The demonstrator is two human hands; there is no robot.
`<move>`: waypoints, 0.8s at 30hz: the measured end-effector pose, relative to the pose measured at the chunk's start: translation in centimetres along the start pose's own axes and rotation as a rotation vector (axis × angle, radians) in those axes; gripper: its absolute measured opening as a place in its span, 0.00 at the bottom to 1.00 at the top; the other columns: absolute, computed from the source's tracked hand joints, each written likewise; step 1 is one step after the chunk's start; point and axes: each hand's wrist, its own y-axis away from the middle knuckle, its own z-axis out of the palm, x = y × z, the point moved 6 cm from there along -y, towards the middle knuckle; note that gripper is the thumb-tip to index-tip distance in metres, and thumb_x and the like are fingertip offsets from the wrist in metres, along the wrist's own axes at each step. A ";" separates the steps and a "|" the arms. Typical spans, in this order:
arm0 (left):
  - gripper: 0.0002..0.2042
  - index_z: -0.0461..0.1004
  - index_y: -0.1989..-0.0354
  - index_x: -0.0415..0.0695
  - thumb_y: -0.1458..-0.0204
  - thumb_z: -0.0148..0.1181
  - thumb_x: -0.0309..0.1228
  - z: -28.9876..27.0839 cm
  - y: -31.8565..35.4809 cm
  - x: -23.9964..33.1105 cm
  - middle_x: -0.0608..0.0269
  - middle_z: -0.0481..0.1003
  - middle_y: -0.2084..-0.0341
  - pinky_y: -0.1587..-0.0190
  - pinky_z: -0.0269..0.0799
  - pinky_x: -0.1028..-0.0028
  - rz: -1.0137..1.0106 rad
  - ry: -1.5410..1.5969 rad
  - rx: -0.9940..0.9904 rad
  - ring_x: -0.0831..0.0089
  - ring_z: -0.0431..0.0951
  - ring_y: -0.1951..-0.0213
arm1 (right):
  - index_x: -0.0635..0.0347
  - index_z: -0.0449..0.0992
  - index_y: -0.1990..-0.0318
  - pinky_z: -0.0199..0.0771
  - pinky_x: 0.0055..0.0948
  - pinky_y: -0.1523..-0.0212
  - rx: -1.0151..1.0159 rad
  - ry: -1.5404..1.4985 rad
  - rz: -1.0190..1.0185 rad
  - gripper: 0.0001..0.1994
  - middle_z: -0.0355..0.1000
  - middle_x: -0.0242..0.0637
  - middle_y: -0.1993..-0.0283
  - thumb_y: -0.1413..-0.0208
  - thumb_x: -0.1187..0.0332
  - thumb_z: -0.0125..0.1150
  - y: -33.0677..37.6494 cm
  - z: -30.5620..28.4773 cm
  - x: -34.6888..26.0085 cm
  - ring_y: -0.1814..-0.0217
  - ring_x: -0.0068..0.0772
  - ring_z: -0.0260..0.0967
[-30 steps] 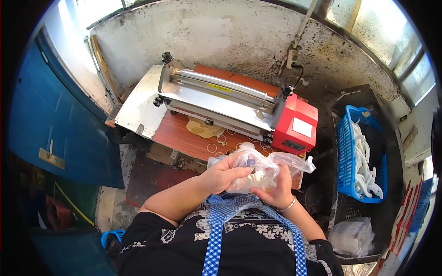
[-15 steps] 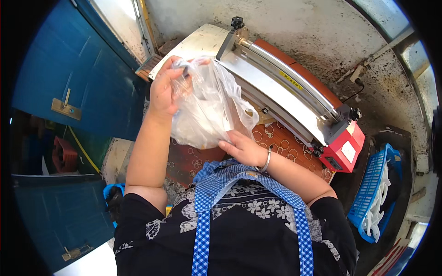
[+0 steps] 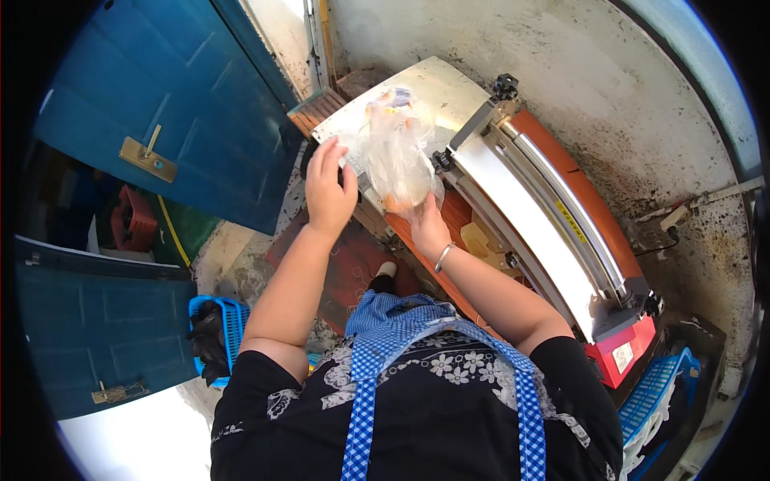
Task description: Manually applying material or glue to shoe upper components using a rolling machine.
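A clear plastic bag [image 3: 393, 148] with pale contents and some orange and blue patches showing leans over the white surface ahead of me. Its near end is gripped by my right hand [image 3: 429, 232], which wears a bangle on the wrist. To the left of the bag, my left hand [image 3: 330, 188] is raised with its fingers extended, apart from the plastic and holding nothing. Right of the bag stands a metal roller machine [image 3: 553, 216] with black knobs and a red end housing [image 3: 622, 349].
A white board [image 3: 441, 84] lies beside a small slatted wooden piece [image 3: 317, 111]. Blue doors [image 3: 184, 80] stand on the left. One blue basket [image 3: 233, 325] with black cloth-like stuff is at lower left, another blue basket [image 3: 654, 401] at lower right.
The bag has moved away from me onto the white surface and now hangs longer. My left hand has let go of it. My right hand has shifted forward with it, and the view has turned left.
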 end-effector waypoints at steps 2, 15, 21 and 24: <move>0.09 0.70 0.67 0.37 0.60 0.51 0.16 1.1 1.5 2.0 0.53 0.72 0.66 0.57 0.68 0.68 0.192 0.284 -0.194 0.58 0.72 0.62 | 0.69 0.56 0.48 0.68 0.41 0.60 -0.496 0.158 0.017 0.21 0.68 0.57 0.60 0.48 0.67 0.47 -1.1 0.4 -3.2 0.60 0.52 0.69; 0.14 0.67 0.63 0.37 0.54 0.53 0.35 10.5 2.7 -8.5 0.49 0.69 0.66 0.50 0.61 0.62 0.697 0.124 -1.090 0.56 0.70 0.60 | 0.67 0.41 0.39 0.57 0.38 0.43 -0.724 0.709 -0.100 0.59 0.39 0.63 0.37 0.76 0.46 0.70 -8.2 2.9 -5.5 0.42 0.59 0.53; 0.32 0.65 0.49 0.40 0.60 0.62 0.47 11.6 1.5 -15.1 0.53 0.74 0.64 0.62 0.70 0.72 -0.182 0.145 -1.728 0.67 0.75 0.67 | 0.75 0.47 0.44 0.60 0.37 0.45 -0.662 0.596 0.184 0.51 0.50 0.64 0.44 0.70 0.50 0.69 -10.0 2.5 -4.4 0.44 0.56 0.57; 0.22 0.69 0.55 0.38 0.57 0.61 0.39 12.2 0.1 -14.7 0.61 0.74 0.71 0.70 0.69 0.79 -0.612 0.414 -1.650 0.77 0.73 0.72 | 0.75 0.51 0.47 0.62 0.37 0.47 -0.601 0.472 0.276 0.44 0.56 0.63 0.48 0.66 0.55 0.68 -10.7 3.6 -3.1 0.45 0.54 0.59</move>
